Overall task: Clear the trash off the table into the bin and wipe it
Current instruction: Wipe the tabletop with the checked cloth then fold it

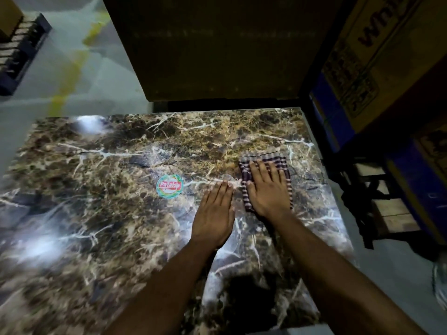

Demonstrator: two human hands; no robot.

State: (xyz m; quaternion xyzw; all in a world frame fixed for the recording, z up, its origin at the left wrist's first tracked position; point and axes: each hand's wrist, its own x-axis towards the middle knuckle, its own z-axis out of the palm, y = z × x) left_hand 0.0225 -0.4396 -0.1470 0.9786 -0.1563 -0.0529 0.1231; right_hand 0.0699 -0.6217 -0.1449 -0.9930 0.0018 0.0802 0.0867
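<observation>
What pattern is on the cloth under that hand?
The cloth is checked in dark purple and pale stripes, seen in the head view under the right hand.

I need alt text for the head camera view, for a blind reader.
The right hand presses a striped cloth flat on a marble-patterned table; the left hand lies flat beside it. A round sticker sits left of the hands.

We see the cloth [263, 163] on the table [96, 189] under our right hand [267, 192], our left hand [214, 213] just beside it, the round sticker [169, 186] farther left.
</observation>
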